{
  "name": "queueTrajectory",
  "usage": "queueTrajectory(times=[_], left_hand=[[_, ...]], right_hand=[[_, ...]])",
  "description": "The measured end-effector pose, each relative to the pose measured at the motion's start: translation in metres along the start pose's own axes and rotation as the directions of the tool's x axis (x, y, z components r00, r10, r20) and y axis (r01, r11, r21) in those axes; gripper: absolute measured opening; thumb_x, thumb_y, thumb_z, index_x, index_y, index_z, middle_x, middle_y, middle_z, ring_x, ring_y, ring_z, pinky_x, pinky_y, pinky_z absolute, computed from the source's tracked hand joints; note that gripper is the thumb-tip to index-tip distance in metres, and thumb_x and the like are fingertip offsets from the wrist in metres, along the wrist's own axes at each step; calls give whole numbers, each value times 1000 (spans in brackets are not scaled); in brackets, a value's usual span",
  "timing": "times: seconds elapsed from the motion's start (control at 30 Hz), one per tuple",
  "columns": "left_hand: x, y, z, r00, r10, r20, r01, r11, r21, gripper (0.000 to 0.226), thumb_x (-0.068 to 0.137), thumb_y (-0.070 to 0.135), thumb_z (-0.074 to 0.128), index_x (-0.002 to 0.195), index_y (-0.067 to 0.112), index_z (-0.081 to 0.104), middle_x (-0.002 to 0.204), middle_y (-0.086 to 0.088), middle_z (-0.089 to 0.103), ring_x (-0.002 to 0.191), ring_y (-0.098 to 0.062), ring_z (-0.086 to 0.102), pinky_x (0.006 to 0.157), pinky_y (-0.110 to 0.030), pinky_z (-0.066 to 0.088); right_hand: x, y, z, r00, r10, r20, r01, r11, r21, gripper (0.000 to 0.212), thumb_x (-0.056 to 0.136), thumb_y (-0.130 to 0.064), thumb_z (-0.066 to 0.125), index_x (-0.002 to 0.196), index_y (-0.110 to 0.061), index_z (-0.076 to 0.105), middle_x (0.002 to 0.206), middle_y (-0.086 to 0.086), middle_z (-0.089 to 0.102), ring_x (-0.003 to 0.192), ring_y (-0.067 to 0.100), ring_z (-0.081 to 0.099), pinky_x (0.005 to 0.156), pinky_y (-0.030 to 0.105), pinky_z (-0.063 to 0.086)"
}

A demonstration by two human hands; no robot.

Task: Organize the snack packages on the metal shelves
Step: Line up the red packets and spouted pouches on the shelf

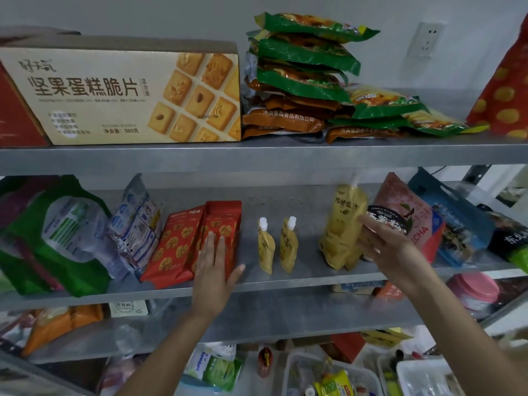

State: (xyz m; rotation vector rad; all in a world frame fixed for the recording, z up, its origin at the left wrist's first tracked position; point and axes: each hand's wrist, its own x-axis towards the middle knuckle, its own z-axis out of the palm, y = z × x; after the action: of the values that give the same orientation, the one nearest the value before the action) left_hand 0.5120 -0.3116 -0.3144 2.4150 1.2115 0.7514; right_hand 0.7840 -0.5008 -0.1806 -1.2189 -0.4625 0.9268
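Grey metal shelves (308, 201) fill the view in three tiers against a pale wall. Nearest, at six o'clock, a clear plastic bin (290, 372) of mixed packets sits low, with a green-and-white pouch (217, 367) at its nine o'clock. Two bare forearms rise from there to the middle tier. The left hand (214, 261) lies flat, fingers straight and together, thumb spread wide, pressing on the front of the right-hand one of two red cookie packages (171, 247), which lean side by side at nine o'clock of centre. The right hand (383, 247), blurred, reaches the right edge of a large yellow spouted pouch (343, 224) at three o'clock of centre. Its fingers touch the pouch and a dark round-labelled pack (385, 221), but I cannot tell whether they grasp either. Between the hands two small yellow spouted pouches (266, 247) stand upright, just apart. At the red packages' nine o'clock lean white-and-blue foil packs (137, 224) and a big green bag with a clear window (57, 232). At the large pouch's three o'clock lean a pink bag (405, 201) and a blue bag (457, 224). Farther up, the top tier bears a long cream cardboard biscuit box (128, 95) at ten o'clock, a leaning stack of green and brown packets (305, 67) beside it, and a red bag with yellow dots (505, 95) at two o'clock. Behind, a white wall socket (425, 38) sits at one o'clock.
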Motion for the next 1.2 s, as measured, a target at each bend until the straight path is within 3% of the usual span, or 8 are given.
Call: queueTrajectory(times=[0.13,0.27,0.37,0.5,0.63,0.73,0.83,1.2], left_hand=[[-23,49,-18,991,-127,-51,96,911,-402,69,94,62,39,150,22,33,160,9,19,147,-7,17,117,-28,19],[-40,116,-43,965,-138,223,262,532,-805,45,84,41,57,127,31,53,129,15,57,115,7,55,95,-11,43],[-49,142,-49,894,-74,442,437,361,-824,28,89,24,62,116,22,62,106,11,72,99,2,66,85,-16,52],[-62,146,-55,845,-132,519,535,199,-821,24,83,16,71,107,15,67,101,-2,76,96,-18,72,81,-27,58],[-69,147,-55,858,-222,464,505,192,-841,21,82,9,74,103,12,70,96,-2,76,91,-15,72,73,-21,56],[-74,151,-55,875,-233,425,474,221,-853,24,80,8,75,104,9,71,97,-5,76,92,-19,72,76,-26,57],[-77,155,-54,877,-236,419,472,256,-844,22,81,4,75,102,8,71,95,-5,76,90,-20,72,78,-29,58],[-78,162,-54,892,-213,399,443,240,-864,22,76,4,78,96,10,72,90,-6,77,84,-20,73,69,-24,57]], right_hand=[[-36,6,-3,999,42,24,-43,997,57,35,98,-14,39,122,-3,61,130,5,63,120,18,59,89,32,55],[-62,17,9,983,108,151,-130,980,151,36,90,-15,43,100,-4,76,127,15,64,120,26,59,95,45,50],[-72,27,19,947,170,271,-228,953,200,32,82,-17,57,103,1,74,129,19,61,122,30,58,86,43,56],[-72,36,25,916,160,369,-243,951,192,54,68,-29,82,111,0,70,133,19,58,123,30,56,86,41,55],[-72,39,40,982,94,165,-101,994,35,52,66,-40,81,97,0,67,120,16,67,106,25,67,74,34,59],[-69,43,52,997,77,29,-74,992,-98,52,68,-34,80,105,-7,57,109,15,71,97,28,70,75,36,58],[-70,41,66,994,103,32,-97,982,-163,46,71,-26,71,113,-9,62,103,10,74,94,26,71,75,35,59],[-65,37,71,993,110,-43,-112,993,-36,28,67,-16,71,89,0,69,85,16,75,73,24,73,57,28,58]])
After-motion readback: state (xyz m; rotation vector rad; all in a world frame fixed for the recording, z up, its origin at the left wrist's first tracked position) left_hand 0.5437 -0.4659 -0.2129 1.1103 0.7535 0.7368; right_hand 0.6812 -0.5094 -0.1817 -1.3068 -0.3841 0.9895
